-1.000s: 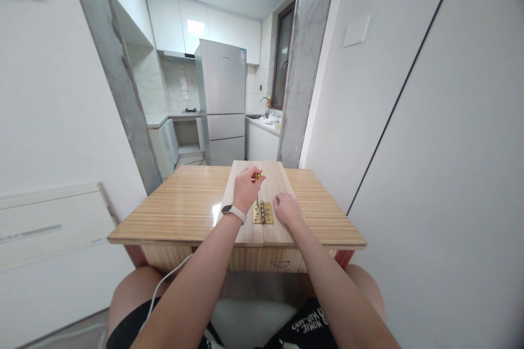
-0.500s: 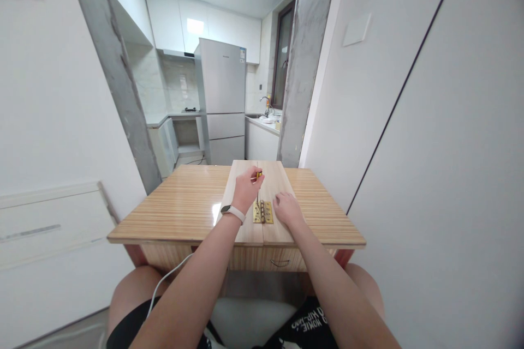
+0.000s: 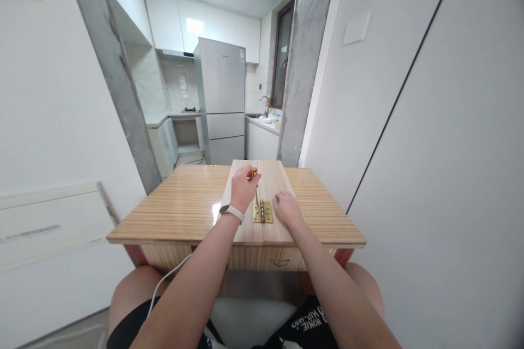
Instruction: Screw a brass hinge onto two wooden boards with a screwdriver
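My left hand (image 3: pixel 243 184) is closed on the yellow-and-black handle of a screwdriver (image 3: pixel 254 174). The screwdriver stands nearly upright, and its thin shaft runs down to the left leaf of a brass hinge (image 3: pixel 267 212). Whether the tip sits in a screw is too small to tell. The hinge lies opened flat across the seam between two pale wooden boards (image 3: pixel 275 177). My right hand (image 3: pixel 286 207) rests on the right-hand board, just right of the hinge, with its fingers curled in; I cannot make out anything in them.
The boards lie on a striped wooden table (image 3: pixel 184 202) with a drawer handle (image 3: pixel 280 263) in front. A white cable (image 3: pixel 166 275) hangs by my left leg. Beyond the table stand a silver refrigerator (image 3: pixel 225 82) and a kitchen sink with a tap (image 3: pixel 265 102).
My left hand has shifted slightly left and turned a little around the screwdriver handle. The handle has tilted slightly left. My right hand, the hinge and the boards have stayed put.
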Demonstrator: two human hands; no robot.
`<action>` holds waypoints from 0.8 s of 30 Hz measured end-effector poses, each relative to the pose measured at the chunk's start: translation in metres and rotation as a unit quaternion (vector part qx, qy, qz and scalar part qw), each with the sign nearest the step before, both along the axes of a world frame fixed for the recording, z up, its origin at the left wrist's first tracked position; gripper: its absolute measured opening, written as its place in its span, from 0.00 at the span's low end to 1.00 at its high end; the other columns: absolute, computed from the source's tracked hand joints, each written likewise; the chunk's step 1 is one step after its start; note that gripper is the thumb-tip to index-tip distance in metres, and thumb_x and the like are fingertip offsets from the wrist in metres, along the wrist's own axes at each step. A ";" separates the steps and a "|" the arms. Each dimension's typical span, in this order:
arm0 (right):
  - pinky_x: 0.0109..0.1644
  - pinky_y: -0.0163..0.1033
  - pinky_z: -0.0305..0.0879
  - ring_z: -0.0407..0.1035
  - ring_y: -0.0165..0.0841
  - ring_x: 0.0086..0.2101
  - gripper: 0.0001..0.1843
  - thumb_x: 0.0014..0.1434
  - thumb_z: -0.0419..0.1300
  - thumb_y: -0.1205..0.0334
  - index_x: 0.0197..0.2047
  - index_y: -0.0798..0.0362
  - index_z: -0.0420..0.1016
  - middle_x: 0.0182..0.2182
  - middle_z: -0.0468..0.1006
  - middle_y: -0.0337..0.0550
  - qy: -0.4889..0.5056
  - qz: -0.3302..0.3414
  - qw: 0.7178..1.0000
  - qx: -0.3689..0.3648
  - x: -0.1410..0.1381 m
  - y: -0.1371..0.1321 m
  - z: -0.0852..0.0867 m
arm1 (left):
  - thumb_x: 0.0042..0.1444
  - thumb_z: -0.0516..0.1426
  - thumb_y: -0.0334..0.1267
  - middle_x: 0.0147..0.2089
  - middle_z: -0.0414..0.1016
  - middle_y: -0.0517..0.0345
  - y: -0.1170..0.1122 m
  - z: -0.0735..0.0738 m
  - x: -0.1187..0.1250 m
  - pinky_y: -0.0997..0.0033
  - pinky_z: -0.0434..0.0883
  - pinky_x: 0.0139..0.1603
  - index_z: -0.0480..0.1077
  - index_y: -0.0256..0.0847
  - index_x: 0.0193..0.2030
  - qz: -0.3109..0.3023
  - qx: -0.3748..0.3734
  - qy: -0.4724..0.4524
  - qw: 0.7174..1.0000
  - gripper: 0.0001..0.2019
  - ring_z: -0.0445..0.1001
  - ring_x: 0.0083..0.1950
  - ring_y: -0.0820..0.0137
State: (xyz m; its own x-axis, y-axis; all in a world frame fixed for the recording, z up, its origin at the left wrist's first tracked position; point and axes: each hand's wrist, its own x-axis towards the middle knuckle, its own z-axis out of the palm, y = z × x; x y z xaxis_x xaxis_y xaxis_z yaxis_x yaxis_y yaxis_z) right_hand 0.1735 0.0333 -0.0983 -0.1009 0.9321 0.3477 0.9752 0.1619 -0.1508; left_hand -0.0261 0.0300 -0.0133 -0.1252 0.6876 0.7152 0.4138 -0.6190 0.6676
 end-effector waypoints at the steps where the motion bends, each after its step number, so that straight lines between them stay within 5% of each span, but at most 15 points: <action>1: 0.63 0.41 0.58 0.70 0.42 0.55 0.17 0.75 0.53 0.56 0.48 0.51 0.82 0.51 0.82 0.52 0.001 0.001 1.000 -0.001 0.000 0.000 0.000 | 0.62 0.65 0.32 0.45 0.80 0.54 0.002 -0.001 -0.001 0.64 0.81 0.47 0.76 0.44 0.44 -0.007 -0.004 -0.003 1.000 0.05 0.80 0.44 0.67; 10: 0.63 0.41 0.58 0.71 0.41 0.55 0.16 0.75 0.53 0.55 0.47 0.51 0.82 0.51 0.83 0.51 0.007 -0.002 1.000 0.001 0.001 0.002 -0.002 | 0.65 0.62 0.31 0.48 0.82 0.54 0.001 -0.001 0.002 0.63 0.83 0.50 0.77 0.44 0.48 -0.072 -0.014 -0.017 0.997 0.07 0.83 0.46 0.67; 24: 0.64 0.42 0.58 0.71 0.42 0.55 0.18 0.76 0.52 0.55 0.48 0.51 0.82 0.51 0.82 0.53 0.004 0.002 1.000 0.000 0.000 0.001 -0.002 | 0.62 0.67 0.35 0.45 0.77 0.54 0.007 -0.006 -0.008 0.63 0.78 0.49 0.78 0.45 0.46 0.021 0.000 0.012 1.000 0.06 0.79 0.42 0.67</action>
State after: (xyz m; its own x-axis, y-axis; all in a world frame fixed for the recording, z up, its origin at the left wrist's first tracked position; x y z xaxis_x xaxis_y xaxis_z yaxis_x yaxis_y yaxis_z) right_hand 0.1739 0.0343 -0.1000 -0.1018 0.9316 0.3489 0.9736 0.1654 -0.1576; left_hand -0.0340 0.0371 -0.0188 -0.1371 0.6817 0.7187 0.4551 -0.6011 0.6570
